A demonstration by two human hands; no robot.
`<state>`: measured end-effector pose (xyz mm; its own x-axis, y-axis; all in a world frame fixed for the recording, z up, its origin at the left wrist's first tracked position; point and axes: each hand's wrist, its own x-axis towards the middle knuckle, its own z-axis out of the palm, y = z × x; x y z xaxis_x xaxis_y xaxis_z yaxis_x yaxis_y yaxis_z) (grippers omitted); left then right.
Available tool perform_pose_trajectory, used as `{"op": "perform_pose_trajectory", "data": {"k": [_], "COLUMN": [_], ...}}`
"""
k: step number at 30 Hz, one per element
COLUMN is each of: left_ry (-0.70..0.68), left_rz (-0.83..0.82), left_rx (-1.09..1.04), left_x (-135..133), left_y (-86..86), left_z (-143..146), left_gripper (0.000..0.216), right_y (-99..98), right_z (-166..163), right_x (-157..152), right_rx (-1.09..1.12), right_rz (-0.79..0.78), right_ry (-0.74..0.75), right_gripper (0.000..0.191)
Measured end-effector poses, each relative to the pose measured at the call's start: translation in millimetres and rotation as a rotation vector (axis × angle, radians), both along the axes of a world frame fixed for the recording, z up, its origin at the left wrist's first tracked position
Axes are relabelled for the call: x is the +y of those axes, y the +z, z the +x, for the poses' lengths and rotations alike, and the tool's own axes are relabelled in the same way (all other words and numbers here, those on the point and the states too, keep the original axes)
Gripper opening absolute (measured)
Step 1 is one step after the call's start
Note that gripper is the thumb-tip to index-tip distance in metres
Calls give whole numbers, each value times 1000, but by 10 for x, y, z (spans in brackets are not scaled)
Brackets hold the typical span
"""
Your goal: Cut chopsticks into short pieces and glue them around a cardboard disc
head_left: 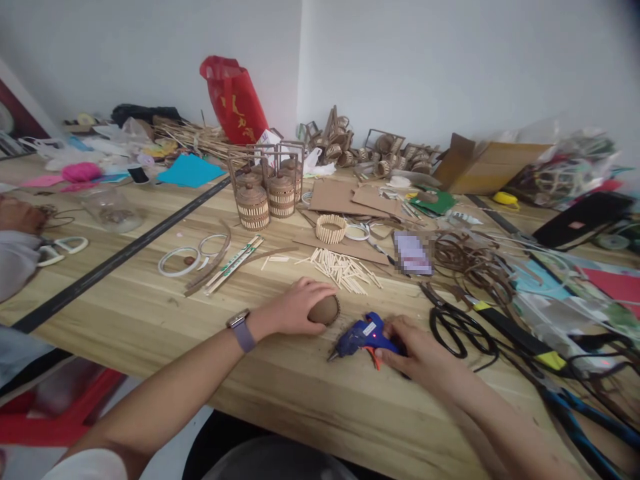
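My left hand [295,308] rests on the wooden table [150,313] with its fingers curled around a small round brown woven piece [325,310]. A watch with a purple strap sits on that wrist. My right hand [417,353] grips the handle of a blue glue gun [363,335], which lies near the table's front with its nozzle pointing left toward the woven piece. A pile of short wooden sticks [345,268] lies just behind my left hand.
Black scissors [455,327] lie right of the glue gun. Small woven basket lanterns [265,193], a stick ring [331,229], cardboard sheets [345,197], tape rings [179,261] and a red bag [235,100] sit farther back. Another person's arm [17,240] is at the far left.
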<state>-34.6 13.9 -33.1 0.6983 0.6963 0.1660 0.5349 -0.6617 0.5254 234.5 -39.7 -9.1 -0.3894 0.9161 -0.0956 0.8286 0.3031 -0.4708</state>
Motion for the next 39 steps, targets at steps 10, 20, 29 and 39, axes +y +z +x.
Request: {"op": "perform_pose_trajectory", "data": {"k": [10,20,29,39], "left_ry": [23,58,61,62], "left_rz": [18,25,35,41], "left_rx": [-51,-37,-9,26], "left_x": [31,12,15,15], "left_y": [-35,-18,-13,6], "left_z": [-30,-17,-11,-2], "left_gripper": [71,68,69,68], "right_y": [160,-9,19,-37], "right_z": [56,-34,-42,-73], "right_x": [27,222,111,96], "right_rx": [453,429,247,215], "right_rz": [-377,-192,-13,39], "right_ry": [-197,-40,153,152], "right_gripper": [32,36,28,26]}}
